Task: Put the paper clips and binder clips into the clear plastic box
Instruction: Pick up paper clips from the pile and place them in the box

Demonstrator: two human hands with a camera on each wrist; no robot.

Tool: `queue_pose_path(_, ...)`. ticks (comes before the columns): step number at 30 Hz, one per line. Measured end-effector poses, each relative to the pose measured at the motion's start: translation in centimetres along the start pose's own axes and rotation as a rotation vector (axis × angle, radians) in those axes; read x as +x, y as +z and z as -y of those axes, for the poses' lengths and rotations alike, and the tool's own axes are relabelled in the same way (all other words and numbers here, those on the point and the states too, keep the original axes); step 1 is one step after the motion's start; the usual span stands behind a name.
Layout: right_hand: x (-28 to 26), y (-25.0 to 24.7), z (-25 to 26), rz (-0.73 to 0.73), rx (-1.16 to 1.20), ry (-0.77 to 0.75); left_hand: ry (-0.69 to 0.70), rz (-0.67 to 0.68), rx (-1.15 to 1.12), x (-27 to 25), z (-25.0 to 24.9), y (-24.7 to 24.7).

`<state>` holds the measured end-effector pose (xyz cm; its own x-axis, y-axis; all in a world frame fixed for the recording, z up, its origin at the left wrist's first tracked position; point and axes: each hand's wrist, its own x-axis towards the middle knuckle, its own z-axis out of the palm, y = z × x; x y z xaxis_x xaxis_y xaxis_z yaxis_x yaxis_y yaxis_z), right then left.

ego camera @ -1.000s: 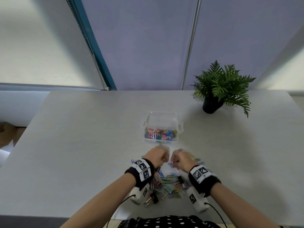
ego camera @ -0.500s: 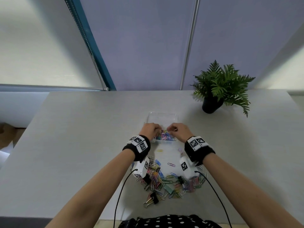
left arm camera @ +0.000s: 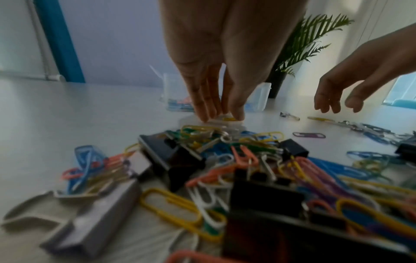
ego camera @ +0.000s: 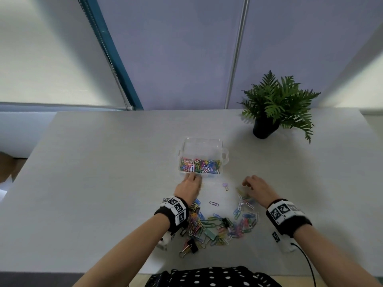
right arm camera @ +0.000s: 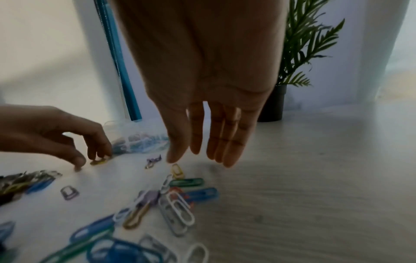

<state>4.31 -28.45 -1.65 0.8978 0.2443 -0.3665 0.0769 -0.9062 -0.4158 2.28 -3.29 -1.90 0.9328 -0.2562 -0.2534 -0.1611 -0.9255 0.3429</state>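
Observation:
The clear plastic box (ego camera: 202, 141) stands mid-table with coloured paper clips (ego camera: 200, 166) along its near side. My left hand (ego camera: 194, 178) is just in front of it; thumb and fingers (left arm camera: 207, 113) pinch a yellow paper clip (left arm camera: 228, 118) that lies on the table. My right hand (ego camera: 246, 183) hovers open and holds nothing, fingers (right arm camera: 225, 151) pointing down above another yellow clip (right arm camera: 176, 170). The pile of paper clips and black binder clips (ego camera: 217, 224) lies between my wrists. A small purple binder clip (ego camera: 225, 185) and a purple paper clip (ego camera: 213, 203) lie apart.
A potted fern (ego camera: 275, 104) in a black pot (ego camera: 264, 129) stands at the back right of the grey table (ego camera: 103, 172). A wall with blinds runs behind the far edge. A cable hangs from my right wrist near the front edge.
Half a second ago both hands were at the box's near rim. They have drawn back toward me: the left to the table just before the box, the right out to the right.

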Motion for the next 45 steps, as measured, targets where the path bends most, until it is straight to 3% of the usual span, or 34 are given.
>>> queue_pose_path(4,-1.5,0.4,-0.1,0.154,-0.215,0.115,0.023,0.09,0.011,0.3,-1.4,0.9)
queue_pose_path(9,-2.3,3.6,2.2,0.137,-0.283,0.081,0.147,0.184,0.035,-0.2,-4.2,2.9)
queue_pose_path(12,-1.6,5.0,4.3,0.068,-0.168,-0.051,0.18,0.149,0.012,0.0,-5.0,2.9)
queue_pose_path(17,-1.1,4.7,4.9,0.035,0.023,-0.156,-0.006,0.165,-0.216,1.0,-3.3,1.8)
queue_pose_path(26,-0.6,2.3,3.1,-0.032,0.379,-0.099,0.035,0.226,-0.148,1.0,-1.1,0.2)
queue_pose_path(32,0.0,0.9,2.4,0.01,0.641,0.006,-0.086,0.203,-0.358,0.7,0.2,-1.1)
queue_pose_path(37,0.2,0.8,2.6,0.081,0.857,0.036,-0.199,0.29,-0.636,0.5,0.9,-2.4)
queue_pose_path(41,1.5,-0.1,4.0,0.071,0.905,-0.024,-0.141,0.19,-0.694,1.4,0.4,-4.4)
queue_pose_path(45,3.9,-1.6,6.3,-0.024,0.921,-0.027,-0.117,0.026,-0.457,3.5,0.5,-6.7)
